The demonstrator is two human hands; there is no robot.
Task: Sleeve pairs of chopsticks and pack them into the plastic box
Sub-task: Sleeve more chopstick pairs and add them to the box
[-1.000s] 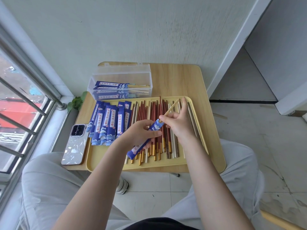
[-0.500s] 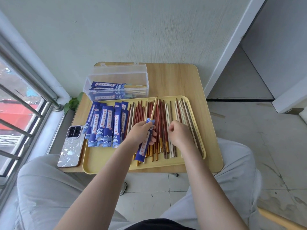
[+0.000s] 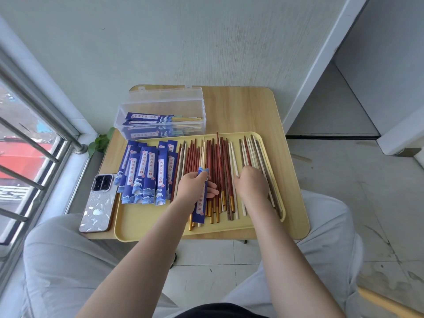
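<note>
Currently the left hand grips a blue paper sleeve over the middle of the yellow tray, fingers and thumb curled round its upper half. A pale chopstick stands out of the sleeve's top opening and points away from the person; the sleeve's lower end reaches down past the wrist, above the gold-tipped ends of the loose sticks.

The right hand rests knuckles-up on the right-hand part of the loose chopsticks, fingers bent down onto the pale and brown sticks. Whether it pinches one of them cannot be told, as the fingertips are hidden under the hand.

The loose chopsticks lie side by side, lengthways, across the centre and right of the tray: red ones with gold ends, brown ones and pale ones. Empty blue sleeves lie in an overlapping stack on the left part of the tray, printed side up.

The clear plastic box stands on the wooden table just behind the tray's far left corner, with its lid open to the rear. Sleeved pairs lie inside it crosswise, chopstick ends protruding to the right.

A phone in a pale patterned case lies camera side up on the table, touching the tray's left edge. Window bars run along the left, and a few green leaves show at the table's left edge
</note>
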